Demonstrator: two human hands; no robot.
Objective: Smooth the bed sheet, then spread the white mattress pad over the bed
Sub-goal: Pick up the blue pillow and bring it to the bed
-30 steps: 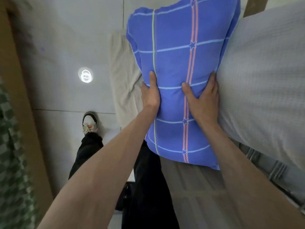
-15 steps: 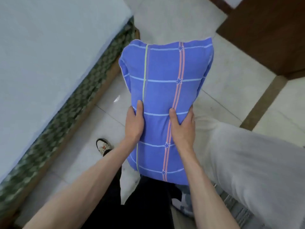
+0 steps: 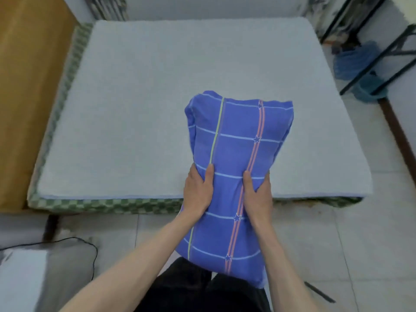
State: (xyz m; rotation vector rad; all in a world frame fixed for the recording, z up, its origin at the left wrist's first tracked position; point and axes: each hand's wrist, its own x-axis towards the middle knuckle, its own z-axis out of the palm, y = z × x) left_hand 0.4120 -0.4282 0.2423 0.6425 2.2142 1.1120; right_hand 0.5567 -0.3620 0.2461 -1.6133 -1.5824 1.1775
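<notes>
Both hands (image 3: 198, 194) grip a blue pillow (image 3: 236, 176) above the bed (image 3: 135, 109).

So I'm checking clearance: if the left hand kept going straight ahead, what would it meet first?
Probably the white mattress pad on the bed; the left hand grips the blue pillow, though depth is unclear.

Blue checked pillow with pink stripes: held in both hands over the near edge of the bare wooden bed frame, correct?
Not quite. The head view shows the blue checked pillow gripped by left hand and right hand, but the bed carries a white pad, not bare wood.
</notes>
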